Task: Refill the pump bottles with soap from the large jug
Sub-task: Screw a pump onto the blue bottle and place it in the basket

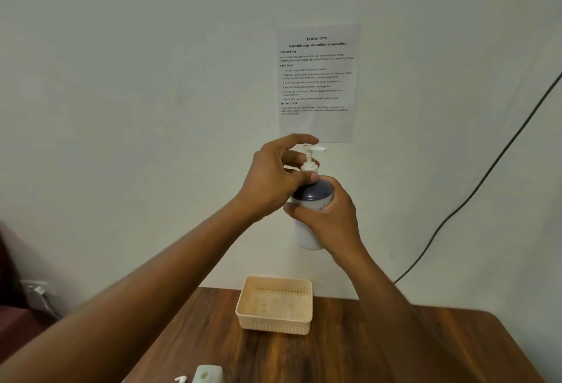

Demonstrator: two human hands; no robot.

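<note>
At centre frame, the left hand (273,178) pinches the pump collar (309,166); the right hand (327,215) grips the bottle (310,230), held aloft. Below, the basket (275,326) is empty: likely first bottle being capped, none stored.

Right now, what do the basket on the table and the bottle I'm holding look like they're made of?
Basket: likely molded plastic, matte beige, with rows of small perforations along its walls.
Bottle: probably plastic too, smooth white body, dark top with a glossy highlight; white pump.
Table: wood-look grain, semi-gloss; veneer or laminate, hard to tell.
</note>
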